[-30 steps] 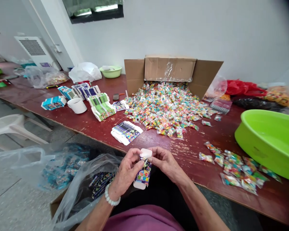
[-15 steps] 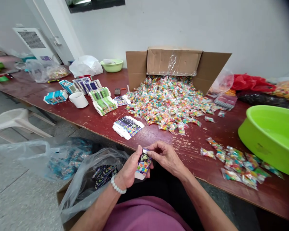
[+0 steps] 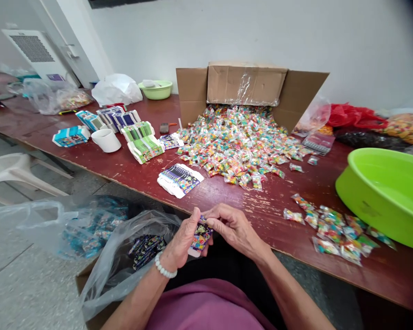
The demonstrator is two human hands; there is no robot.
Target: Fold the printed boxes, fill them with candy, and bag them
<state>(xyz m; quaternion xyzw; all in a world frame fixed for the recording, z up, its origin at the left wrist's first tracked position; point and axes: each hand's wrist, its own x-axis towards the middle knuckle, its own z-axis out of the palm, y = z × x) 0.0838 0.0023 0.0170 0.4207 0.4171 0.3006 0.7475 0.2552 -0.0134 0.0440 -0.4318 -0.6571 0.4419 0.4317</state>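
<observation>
My left hand point(image 3: 183, 240) is wrapped round a small dark purple printed carton point(image 3: 202, 237), upright and tilted, over my lap at the table's edge. A pale flap shows at the carton's lower end. The fingers of my right hand point(image 3: 232, 227) pinch its top end, and they partly hide it. On the table just beyond lies a fanned stack of flat cartons point(image 3: 181, 179) with the same print. Behind it spreads a large heap of wrapped candies point(image 3: 237, 142), spilling from an opened cardboard box point(image 3: 246, 85).
A green basin point(image 3: 382, 201) stands at the right beside a small group of candy packets point(image 3: 337, 231). Left are green cartons point(image 3: 142, 142) and a white mug point(image 3: 106, 140). Below the table edge, a plastic bag point(image 3: 103, 275) holds dark cartons, near a white plastic stool point(image 3: 17, 176).
My right fingers have moved onto the carton's top end, and the white flap seen there earlier no longer shows. The view has shifted slightly.
</observation>
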